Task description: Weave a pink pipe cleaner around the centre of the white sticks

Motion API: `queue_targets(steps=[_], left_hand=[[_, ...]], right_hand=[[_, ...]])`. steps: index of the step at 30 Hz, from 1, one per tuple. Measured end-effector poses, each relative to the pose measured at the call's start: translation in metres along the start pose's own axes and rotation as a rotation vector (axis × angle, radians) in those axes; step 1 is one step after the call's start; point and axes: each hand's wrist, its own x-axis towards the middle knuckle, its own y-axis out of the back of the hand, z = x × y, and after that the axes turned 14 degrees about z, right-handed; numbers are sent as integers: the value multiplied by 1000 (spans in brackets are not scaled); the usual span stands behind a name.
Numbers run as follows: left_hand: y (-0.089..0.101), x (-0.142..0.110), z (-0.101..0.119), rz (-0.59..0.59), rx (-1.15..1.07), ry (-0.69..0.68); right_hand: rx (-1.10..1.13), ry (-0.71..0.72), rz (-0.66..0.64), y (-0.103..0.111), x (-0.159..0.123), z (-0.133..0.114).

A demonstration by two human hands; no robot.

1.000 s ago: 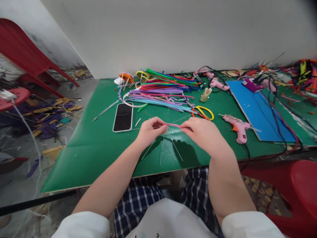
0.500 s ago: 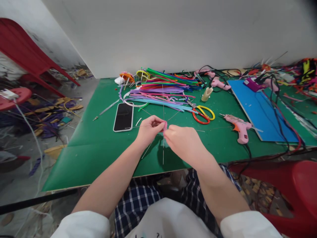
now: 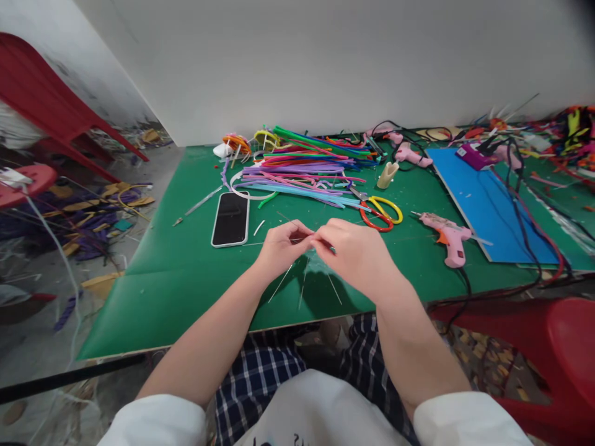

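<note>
Over the green table (image 3: 195, 297), my left hand (image 3: 284, 248) is closed in a pinch on the middle of a frame of thin metal wires (image 3: 281, 284). The wires spread outward like spokes, several pointing toward me and others sideways and away. My right hand (image 3: 356, 257) is also closed, its thumb and forefinger meeting the left fingertips at the hub. A pink pipe cleaner sits at that spot, now almost wholly covered by the fingers.
Beyond my hands lie a phone (image 3: 230, 218), a heap of coloured pipe cleaners (image 3: 302, 176) and scissors (image 3: 382, 210). To the right are a pink glue gun (image 3: 446, 235) with its cable, a beige holder (image 3: 387, 176) and a blue board (image 3: 493, 214). A red stool (image 3: 569, 353) stands at the right.
The wire frame has turned, so its spokes point differently, with three now toward me. My right hand has risen and shifted slightly over the hub; the pink pipe cleaner has become hidden.
</note>
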Motion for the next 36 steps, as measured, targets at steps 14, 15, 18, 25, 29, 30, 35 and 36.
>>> queue_targets(steps=[14, 15, 18, 25, 29, 30, 35, 36], left_hand=[[4, -7, 6, -569, -12, 155], [4, -8, 6, -602, -21, 164], [5, -10, 7, -681, -81, 203], [7, -11, 14, -620, -258, 202], [6, -9, 13, -444, -345, 175], [6, -9, 12, -410, -359, 173], [6, -6, 9, -293, -406, 179], [7, -5, 9, -272, -414, 181]], right_hand=[[-48, -28, -248, 37, -8, 44], [-4, -45, -278, 38, -8, 48], [174, -88, -360, 35, -4, 60], [509, -138, -452, -2, 8, 75], [590, -126, -458, -29, 12, 69], [612, -126, -460, -34, 12, 68], [670, -130, -426, -44, 13, 71], [666, -135, -406, -44, 12, 73]])
